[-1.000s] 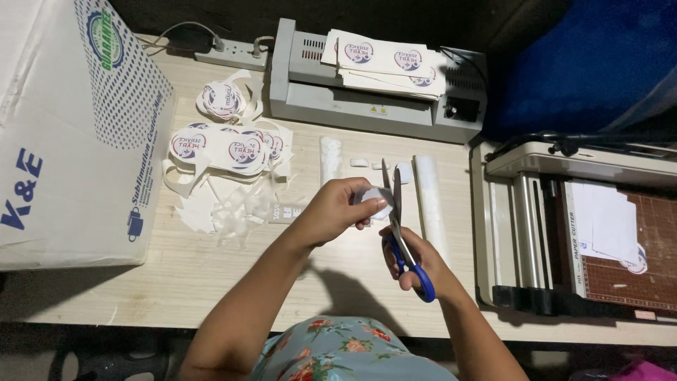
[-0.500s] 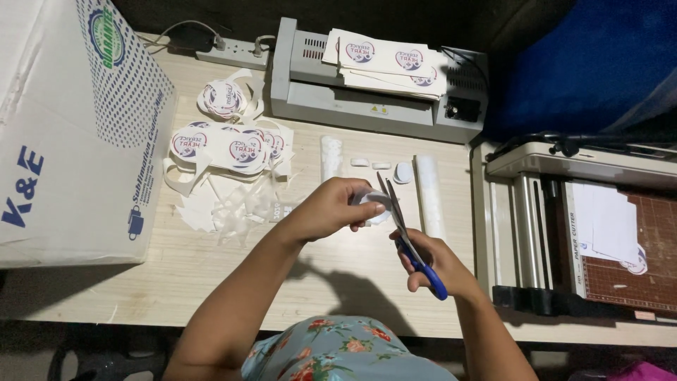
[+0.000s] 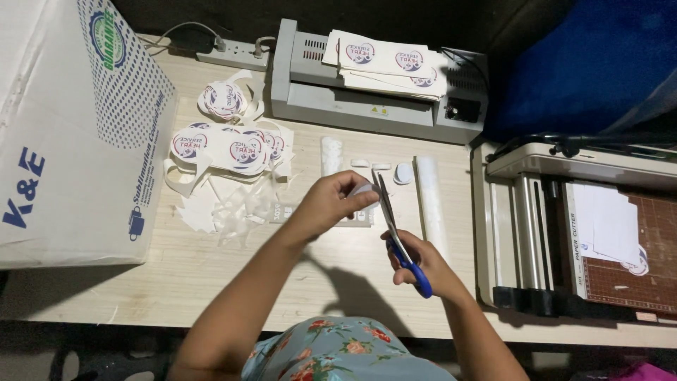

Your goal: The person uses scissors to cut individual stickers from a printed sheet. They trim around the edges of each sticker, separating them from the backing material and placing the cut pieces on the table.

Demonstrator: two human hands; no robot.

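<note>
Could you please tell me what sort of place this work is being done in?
Probably a small print or craft workshop: a grey laminator, a paper cutter, and cut round printed stickers on the wooden table.

The table (image 3: 211, 268) is lit evenly from above; soft shadows are cast beneath the arms, the edges are left dark, and sharp focus is kept.

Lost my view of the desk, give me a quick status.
Left hand pinching a small white cutout. Right hand working blue-handled scissors, blades at the cutout. Paper scraps lie left, clear of the cut.
</note>
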